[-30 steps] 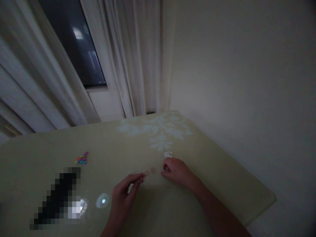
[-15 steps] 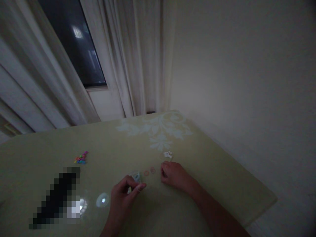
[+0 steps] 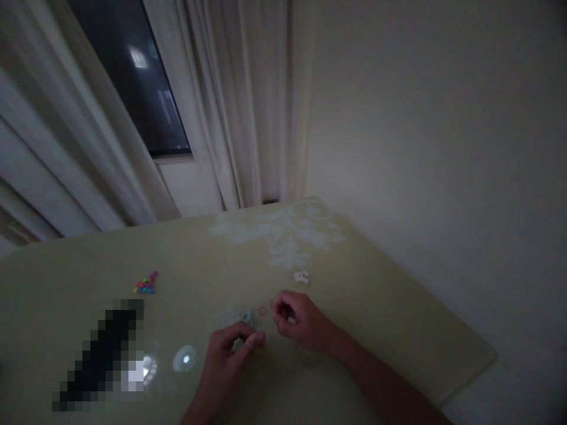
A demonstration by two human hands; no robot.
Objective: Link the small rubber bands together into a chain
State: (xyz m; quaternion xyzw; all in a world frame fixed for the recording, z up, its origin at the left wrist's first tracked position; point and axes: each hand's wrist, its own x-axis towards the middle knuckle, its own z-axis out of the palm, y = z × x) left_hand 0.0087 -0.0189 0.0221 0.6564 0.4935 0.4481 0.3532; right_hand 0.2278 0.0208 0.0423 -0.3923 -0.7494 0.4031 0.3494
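My left hand (image 3: 233, 357) is closed in a pinch, thumb against forefinger, just above the table. A tiny pale bit shows at its fingertips, too small to name. Behind those fingers lies a small clear packet (image 3: 240, 316), partly covered by the hand. My right hand (image 3: 301, 319) has its fingers curled round to the thumb, a short gap from the left fingertips. What it pinches, if anything, cannot be made out. A thin pinkish ring (image 3: 263, 310) lies flat between the hands. Past the right hand are small white pieces (image 3: 302, 277).
A little heap of bright multicoloured pieces (image 3: 145, 284) lies on the left of the pale green table (image 3: 199, 265). Nearer is a dark pixelated patch (image 3: 100, 354). Light reflections shine beside it. Curtains (image 3: 248, 106) and a wall (image 3: 420, 130) border the table.
My right hand has moved left, towards the left hand, and now covers the second ring's place. My left hand has shifted slightly right and down.
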